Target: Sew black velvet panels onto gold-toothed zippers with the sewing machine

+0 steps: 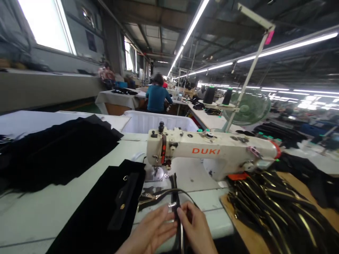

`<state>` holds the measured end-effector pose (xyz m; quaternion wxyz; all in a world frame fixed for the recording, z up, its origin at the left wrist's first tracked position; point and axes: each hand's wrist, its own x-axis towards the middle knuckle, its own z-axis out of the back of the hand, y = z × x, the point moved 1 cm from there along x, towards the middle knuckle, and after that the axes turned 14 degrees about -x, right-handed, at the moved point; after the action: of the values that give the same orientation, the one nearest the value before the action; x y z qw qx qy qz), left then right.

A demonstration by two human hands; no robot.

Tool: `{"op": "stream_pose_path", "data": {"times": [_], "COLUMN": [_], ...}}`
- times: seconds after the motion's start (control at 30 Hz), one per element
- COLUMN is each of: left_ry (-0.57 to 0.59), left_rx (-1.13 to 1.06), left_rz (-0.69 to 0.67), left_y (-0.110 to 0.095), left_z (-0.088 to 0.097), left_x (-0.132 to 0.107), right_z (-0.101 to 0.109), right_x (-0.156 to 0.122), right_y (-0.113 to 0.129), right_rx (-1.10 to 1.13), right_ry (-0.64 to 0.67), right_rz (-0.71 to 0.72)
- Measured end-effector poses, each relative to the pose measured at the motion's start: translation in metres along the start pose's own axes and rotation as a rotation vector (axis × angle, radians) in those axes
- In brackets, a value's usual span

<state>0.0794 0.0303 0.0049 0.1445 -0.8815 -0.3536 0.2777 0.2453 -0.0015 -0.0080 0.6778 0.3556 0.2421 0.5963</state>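
Above the table edge, in front of the sewing machine (185, 148), a black zipper (175, 197) with shiny metal runs upright between my hands. My right hand (196, 225) pinches it between thumb and bent fingers. My left hand (156, 227) is closed on its left side, the thumb tip beside a small silvery piece (172, 204), perhaps the slider. Another black strip with a metallic line (156, 197) lies curved across behind it. Left of my hands rests a black fabric panel (100, 197) carrying a narrow black piece (124, 201) with gold-coloured fittings.
A stack of black fabric (60, 151) covers the left of the table. Many gold-lined black zippers (272, 204) lie on brown cardboard (235, 222) at right. Behind the machine stand a white bin (161, 120), thread cones (209, 95) and a fan (249, 106). A person (158, 97) sits farther back.
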Motion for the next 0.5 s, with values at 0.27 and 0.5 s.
{"op": "stream_pose_path", "data": {"times": [0.27, 0.5], "left_ry": [-0.051, -0.113], "left_rx": [-0.221, -0.105], "left_rz": [0.045, -0.057], "left_y": [-0.003, 0.019], "left_z": [-0.003, 0.007], "left_x": [0.01, 0.026], "right_z": [0.035, 0.03], "right_x": [0.029, 0.05], "right_y": [0.012, 0.023], "right_rx": [-0.665, -0.812], "right_ry": [-0.218, -0.067], "right_rz": [0.133, 0.172]}}
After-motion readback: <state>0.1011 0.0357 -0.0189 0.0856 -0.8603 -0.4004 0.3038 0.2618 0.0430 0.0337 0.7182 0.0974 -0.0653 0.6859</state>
